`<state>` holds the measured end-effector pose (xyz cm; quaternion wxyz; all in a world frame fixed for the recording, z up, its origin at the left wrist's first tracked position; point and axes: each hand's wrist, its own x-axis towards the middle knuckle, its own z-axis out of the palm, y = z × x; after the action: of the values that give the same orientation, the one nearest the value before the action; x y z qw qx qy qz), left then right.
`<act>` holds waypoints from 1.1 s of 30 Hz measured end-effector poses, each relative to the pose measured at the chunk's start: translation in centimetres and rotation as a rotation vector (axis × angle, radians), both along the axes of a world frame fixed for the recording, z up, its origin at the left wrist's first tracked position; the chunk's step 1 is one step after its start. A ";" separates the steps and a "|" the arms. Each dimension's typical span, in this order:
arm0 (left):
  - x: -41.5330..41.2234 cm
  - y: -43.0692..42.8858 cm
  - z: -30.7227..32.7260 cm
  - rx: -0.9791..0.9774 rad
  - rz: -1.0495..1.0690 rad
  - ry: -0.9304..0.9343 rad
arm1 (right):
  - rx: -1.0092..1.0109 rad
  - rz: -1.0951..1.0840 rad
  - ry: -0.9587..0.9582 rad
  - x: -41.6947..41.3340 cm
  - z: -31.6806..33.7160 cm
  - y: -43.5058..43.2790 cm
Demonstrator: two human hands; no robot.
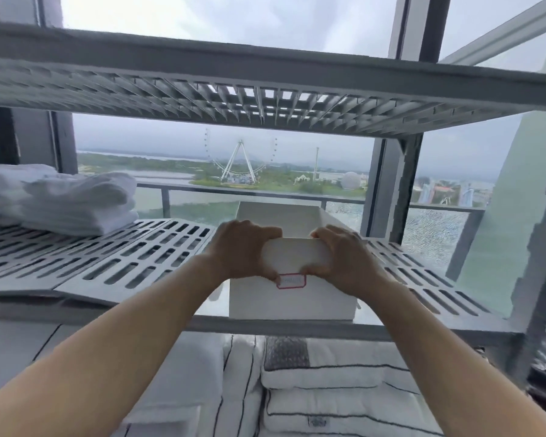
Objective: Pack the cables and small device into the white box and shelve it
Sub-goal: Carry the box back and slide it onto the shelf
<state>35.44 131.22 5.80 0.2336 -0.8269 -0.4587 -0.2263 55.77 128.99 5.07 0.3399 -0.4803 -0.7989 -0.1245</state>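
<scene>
The white box (292, 301) rests on the grey slotted shelf (139, 257), its near face at the shelf's front edge. A red-bordered label (291, 281) is stuck on that face. My left hand (243, 247) grips the near rim from the left, and my right hand (344, 257) grips it from the right, thumbs on the front. The box's top is open, but its contents are hidden from this angle. No cables or device are visible.
Folded white towels (60, 200) are stacked at the shelf's left end. Another slotted shelf (265, 99) hangs close above. White bedding with dark piping (328, 389) lies on the level below. A window and a railing stand behind the rack.
</scene>
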 end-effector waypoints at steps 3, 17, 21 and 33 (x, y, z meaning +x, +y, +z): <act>-0.8 -2.7 0.2 -0.036 0.043 -0.001 | 0.062 0.055 0.034 -0.4 -0.1 -1.4; -9.0 -14.9 -0.4 -0.049 0.345 -0.087 | 0.251 0.391 0.076 -10.0 -0.5 -7.5; -10.6 -18.2 -0.3 -0.061 0.331 -0.143 | 0.319 0.394 0.042 -12.0 0.2 -10.3; -18.0 -34.4 -0.1 0.078 0.406 -0.070 | 0.332 0.581 0.178 -20.0 -0.5 -23.1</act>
<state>17.45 96.85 5.70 0.2902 -0.6993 -0.6148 -0.2209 35.75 105.87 4.53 0.5030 -0.1799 -0.8383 -0.1087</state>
